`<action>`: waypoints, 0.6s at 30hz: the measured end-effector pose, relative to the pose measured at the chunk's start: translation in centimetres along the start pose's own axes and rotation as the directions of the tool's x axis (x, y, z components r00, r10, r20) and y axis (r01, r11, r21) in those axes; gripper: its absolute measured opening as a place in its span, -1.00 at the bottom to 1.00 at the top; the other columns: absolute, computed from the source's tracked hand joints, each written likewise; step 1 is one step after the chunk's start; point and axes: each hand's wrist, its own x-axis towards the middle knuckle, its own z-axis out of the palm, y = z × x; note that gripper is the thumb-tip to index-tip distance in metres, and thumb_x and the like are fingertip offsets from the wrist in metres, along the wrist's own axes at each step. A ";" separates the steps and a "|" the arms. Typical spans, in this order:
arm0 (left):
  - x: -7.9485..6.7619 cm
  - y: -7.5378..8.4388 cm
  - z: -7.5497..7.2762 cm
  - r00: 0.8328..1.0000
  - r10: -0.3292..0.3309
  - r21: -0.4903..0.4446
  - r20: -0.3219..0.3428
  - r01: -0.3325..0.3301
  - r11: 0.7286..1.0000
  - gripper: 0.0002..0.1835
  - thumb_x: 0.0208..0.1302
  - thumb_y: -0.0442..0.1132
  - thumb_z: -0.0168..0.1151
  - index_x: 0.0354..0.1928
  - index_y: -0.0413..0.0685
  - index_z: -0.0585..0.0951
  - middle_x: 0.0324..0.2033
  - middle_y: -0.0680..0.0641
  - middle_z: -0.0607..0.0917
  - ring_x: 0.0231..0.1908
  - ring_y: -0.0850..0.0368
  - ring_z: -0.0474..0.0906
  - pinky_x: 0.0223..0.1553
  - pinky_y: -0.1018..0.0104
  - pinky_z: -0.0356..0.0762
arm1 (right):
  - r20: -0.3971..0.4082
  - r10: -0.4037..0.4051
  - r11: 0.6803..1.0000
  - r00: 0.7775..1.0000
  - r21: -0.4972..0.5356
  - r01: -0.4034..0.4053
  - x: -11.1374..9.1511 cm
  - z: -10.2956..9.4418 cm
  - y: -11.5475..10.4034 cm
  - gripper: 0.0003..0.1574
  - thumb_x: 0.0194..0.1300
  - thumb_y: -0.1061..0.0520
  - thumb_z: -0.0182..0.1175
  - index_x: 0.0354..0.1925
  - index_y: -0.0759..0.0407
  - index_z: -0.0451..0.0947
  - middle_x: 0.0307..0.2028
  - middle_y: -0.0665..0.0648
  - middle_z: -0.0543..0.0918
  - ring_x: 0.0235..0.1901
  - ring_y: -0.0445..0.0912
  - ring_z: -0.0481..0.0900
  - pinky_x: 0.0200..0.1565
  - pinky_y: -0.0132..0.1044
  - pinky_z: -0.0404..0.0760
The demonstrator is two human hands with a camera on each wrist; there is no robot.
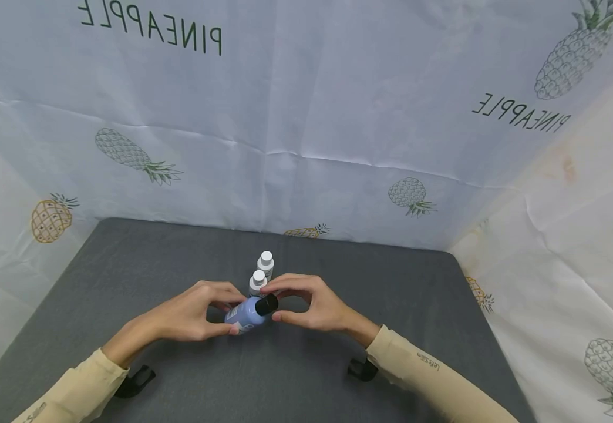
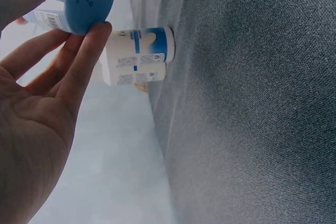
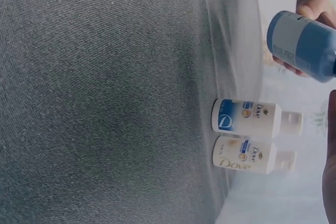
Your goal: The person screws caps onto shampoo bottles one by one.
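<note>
My left hand grips a blue bottle by its body, thumb on the near side and fingers behind. The bottle is tilted, raised off the table, with its black cap toward the right. In the left wrist view the round blue base faces the camera. Around the cap my right hand is spread, thumb and fingers on either side; its thumb looks apart from the cap in the right wrist view. Just behind stand two white Dove bottles, one with a blue lower label, the other mostly white.
A dark grey cloth covers the table. Behind it hangs a pale pineapple-print curtain, which also closes off the sides. Black straps sit at both wrists, below the cream sleeves.
</note>
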 end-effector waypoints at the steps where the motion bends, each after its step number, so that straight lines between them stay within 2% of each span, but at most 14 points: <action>1: 0.0 0.0 0.0 1.000 -0.001 -0.001 0.003 0.001 1.000 -0.58 0.40 -0.07 0.53 0.24 0.02 0.76 0.07 0.11 0.79 -0.01 0.38 0.72 0.03 0.27 0.84 | 0.006 0.008 1.000 1.000 -0.009 -0.008 0.0 0.0 0.0 -0.48 0.43 0.30 0.43 0.32 0.32 0.64 0.24 0.32 0.72 0.21 -0.06 0.73 0.23 -0.08 0.80; 8: 0.1 0.0 0.1 1.000 -0.005 -0.005 0.016 0.005 1.000 -0.58 0.40 -0.09 0.53 0.24 -0.01 0.76 0.07 0.10 0.79 -0.01 0.37 0.72 0.02 0.21 0.85 | -0.003 0.032 0.996 0.999 -0.082 -0.033 -0.1 0.1 0.0 -0.54 0.44 0.21 0.45 0.26 0.23 0.71 0.16 0.21 0.80 0.12 -0.13 0.75 0.10 -0.17 0.83; 18: 0.1 -0.1 0.3 1.000 -0.003 -0.006 0.017 0.003 1.000 -0.58 0.39 -0.14 0.53 0.24 -0.04 0.76 0.07 0.07 0.79 -0.01 0.36 0.72 0.02 0.23 0.85 | -0.052 0.045 0.998 0.998 -0.046 -0.047 -0.1 0.5 0.0 -0.54 0.36 0.26 0.50 0.20 0.27 0.74 0.11 0.26 0.80 0.08 -0.18 0.74 0.07 -0.06 0.85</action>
